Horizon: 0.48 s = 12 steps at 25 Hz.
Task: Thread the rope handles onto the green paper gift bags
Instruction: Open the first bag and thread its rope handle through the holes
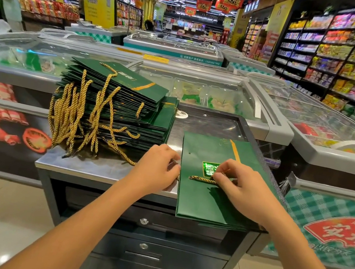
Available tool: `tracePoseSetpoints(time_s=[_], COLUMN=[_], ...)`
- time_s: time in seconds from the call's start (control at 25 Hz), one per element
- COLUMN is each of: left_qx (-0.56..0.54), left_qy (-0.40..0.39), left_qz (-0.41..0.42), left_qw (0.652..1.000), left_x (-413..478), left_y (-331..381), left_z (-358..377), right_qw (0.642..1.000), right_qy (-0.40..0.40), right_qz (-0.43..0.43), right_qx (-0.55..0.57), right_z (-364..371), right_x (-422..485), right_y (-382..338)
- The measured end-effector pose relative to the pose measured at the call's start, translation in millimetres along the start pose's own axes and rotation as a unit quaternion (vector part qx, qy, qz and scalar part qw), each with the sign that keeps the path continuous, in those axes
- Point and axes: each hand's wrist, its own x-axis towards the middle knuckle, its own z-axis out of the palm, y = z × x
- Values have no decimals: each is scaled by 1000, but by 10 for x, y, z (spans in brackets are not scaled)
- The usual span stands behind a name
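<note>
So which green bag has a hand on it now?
The green bag lying alone on the right, where the right hand pinches a gold rope; the others sit in the stack on the left.

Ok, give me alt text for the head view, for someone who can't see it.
The right hand pinches a gold rope handle lying on a flat green gift bag on a steel counter, the left hand curled at the bag's left edge. Left of them sits a stack of threaded bags, rope handles dangling; supermarket freezers behind.
</note>
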Motion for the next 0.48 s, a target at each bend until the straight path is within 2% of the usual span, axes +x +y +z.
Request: tracePoseSetpoints(time_s=[0.12,0.28,0.48], left_qx=[19,45,76], left_qy=[-14,-22,-9], left_qz=[-9,-22,-43], left_qw=[1000,998,996], left_x=[40,148,185], left_y=[39,55,146], left_z=[8,-23,-17], right_qw=[999,992,995], right_qy=[-18,-52,-70], right_qz=[21,49,40], right_qx=[20,101,56], right_z=[-94,-159,-30], right_x=[143,579,1065], right_y=[-90,-205,-69])
